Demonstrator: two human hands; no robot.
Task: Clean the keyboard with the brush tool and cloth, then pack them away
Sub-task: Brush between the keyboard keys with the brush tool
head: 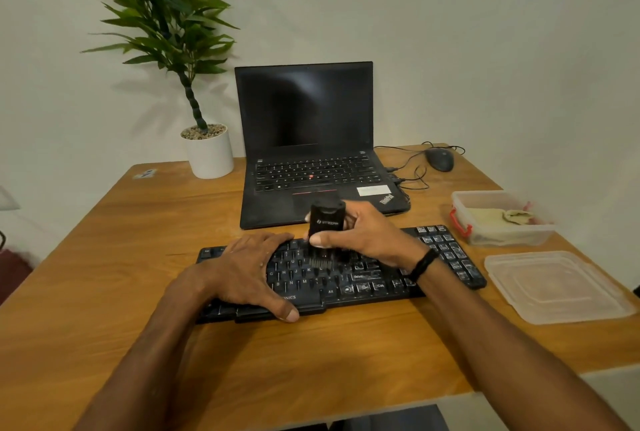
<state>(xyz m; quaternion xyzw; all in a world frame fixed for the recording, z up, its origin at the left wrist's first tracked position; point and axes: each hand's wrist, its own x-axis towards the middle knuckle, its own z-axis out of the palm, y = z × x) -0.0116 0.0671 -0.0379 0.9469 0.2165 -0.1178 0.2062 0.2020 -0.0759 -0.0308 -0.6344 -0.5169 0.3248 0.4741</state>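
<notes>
Altogether two hands (254, 273) (365, 235), one brush (325, 220), one keyboard (367, 287)

A black keyboard (363, 283) is laid flat across the middle of the desk, its length running from 9 to 3 o'clock, and its left half is pressed by the left hand (252, 271). A small black brush (325, 221) is gripped upright by the right hand (363, 235), with its bristles set down on the central keys. A pale cloth (498, 217) is seen crumpled at 2 o'clock from the keyboard.
</notes>
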